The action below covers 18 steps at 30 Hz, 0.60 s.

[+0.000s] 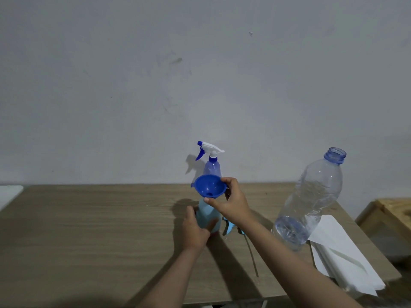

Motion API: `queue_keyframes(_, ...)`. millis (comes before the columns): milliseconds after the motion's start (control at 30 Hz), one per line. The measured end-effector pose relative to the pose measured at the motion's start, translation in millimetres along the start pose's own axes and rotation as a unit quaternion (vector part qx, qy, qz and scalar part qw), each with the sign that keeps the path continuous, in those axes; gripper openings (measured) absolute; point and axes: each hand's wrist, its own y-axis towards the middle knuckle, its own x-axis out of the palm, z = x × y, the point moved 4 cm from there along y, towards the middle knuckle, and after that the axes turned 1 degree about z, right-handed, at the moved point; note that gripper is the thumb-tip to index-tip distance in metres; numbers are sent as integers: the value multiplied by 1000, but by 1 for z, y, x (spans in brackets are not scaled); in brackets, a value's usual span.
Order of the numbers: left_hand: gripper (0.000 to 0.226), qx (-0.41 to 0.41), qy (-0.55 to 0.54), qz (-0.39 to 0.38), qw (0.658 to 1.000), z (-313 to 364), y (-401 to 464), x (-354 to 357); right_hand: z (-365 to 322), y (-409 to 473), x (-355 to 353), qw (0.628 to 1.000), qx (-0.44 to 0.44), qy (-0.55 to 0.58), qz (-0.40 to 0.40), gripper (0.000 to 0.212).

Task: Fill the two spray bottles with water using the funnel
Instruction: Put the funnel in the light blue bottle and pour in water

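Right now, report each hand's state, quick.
Left hand: closed around the light blue spray bottle, holding it upright on the table.
Right hand: pinching the blue funnel at its rim, over that bottle's top.

Two spray bottles (211,167) (208,216), one funnel (209,186)

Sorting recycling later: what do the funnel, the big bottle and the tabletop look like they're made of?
Funnel: opaque blue plastic, glossy, with highlights inside the cone. Big bottle: thin clear plastic, creased and dented, blue-tinted neck. Tabletop: printed-looking wood grain, matte, likely laminate rather than solid wood.
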Motion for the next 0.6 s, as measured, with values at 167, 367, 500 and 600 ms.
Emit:
queue_keyframes(167,50,-16,11,1,1000,1,-3,0,-3,-6,-5,1000,-12,-5,-7,76)
queue_keyframes(367,59,-21,3,8,1000,8,-11,0,-9,-32,-16,997,-48,23,52,69)
queue_keyframes(500,93,-3,-75,50,996,12,-10,-4,-12,-79,-44,970,-125,9,207,49)
queue_keyframes(600,108,37,-106,79,991,23,-2,-11,-11,-114,-74,926,-196,-50,320,45)
